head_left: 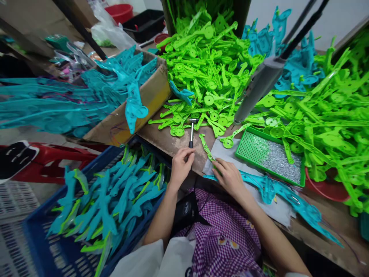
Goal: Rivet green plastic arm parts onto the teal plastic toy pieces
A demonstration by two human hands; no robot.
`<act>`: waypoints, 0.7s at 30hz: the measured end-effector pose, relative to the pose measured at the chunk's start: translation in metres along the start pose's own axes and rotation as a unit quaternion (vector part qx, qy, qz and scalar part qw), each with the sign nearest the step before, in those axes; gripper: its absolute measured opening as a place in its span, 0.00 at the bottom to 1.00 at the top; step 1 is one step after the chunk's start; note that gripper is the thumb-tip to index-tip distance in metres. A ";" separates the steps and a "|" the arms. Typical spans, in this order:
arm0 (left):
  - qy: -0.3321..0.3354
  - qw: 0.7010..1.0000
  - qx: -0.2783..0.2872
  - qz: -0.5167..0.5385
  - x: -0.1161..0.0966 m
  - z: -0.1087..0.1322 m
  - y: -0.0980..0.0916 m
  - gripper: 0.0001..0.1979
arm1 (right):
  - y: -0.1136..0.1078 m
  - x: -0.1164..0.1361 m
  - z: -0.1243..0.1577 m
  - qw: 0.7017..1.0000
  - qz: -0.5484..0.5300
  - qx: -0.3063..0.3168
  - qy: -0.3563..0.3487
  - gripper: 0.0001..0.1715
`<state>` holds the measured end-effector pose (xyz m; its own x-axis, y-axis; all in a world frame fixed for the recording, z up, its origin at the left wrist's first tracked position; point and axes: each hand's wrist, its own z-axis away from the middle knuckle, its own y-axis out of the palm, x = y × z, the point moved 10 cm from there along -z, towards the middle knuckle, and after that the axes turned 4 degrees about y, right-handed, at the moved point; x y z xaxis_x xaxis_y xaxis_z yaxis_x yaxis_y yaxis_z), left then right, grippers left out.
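My left hand [181, 167] is at the table's front edge, fingertips pinched together; what lies between them is too small to make out. Just beyond those fingertips is a small hammer [191, 132] with a metal head and black grip, its head against the green parts. My right hand [229, 177] has its fingers on the lower end of a narrow bright-green plastic part [205, 146]. Under and beside that hand stretches a long blue plastic piece [269, 188], lying on a pale sheet [211, 159].
A green tray [252, 154] of small metal bits stands right of my hands. Behind is a heap of green parts [213, 77]. A grey tool [256, 86] hangs over the table. At left are a cardboard box [152, 88] of blue pieces and a blue crate [40, 238] with assembled pieces.
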<state>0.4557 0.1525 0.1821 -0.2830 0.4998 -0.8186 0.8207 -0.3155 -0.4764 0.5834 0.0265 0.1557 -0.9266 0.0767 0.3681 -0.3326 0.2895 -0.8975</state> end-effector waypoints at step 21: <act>0.117 0.981 0.132 -0.086 -0.021 0.009 0.074 0.09 | -0.004 -0.016 0.022 0.999 -0.016 -0.021 0.025 0.14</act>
<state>0.5175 0.1113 0.1609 -0.2583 0.7257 -0.6377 0.6047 -0.3934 -0.6925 0.5955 0.0036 0.1482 -0.9055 0.1144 0.4086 -0.3529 0.3317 -0.8749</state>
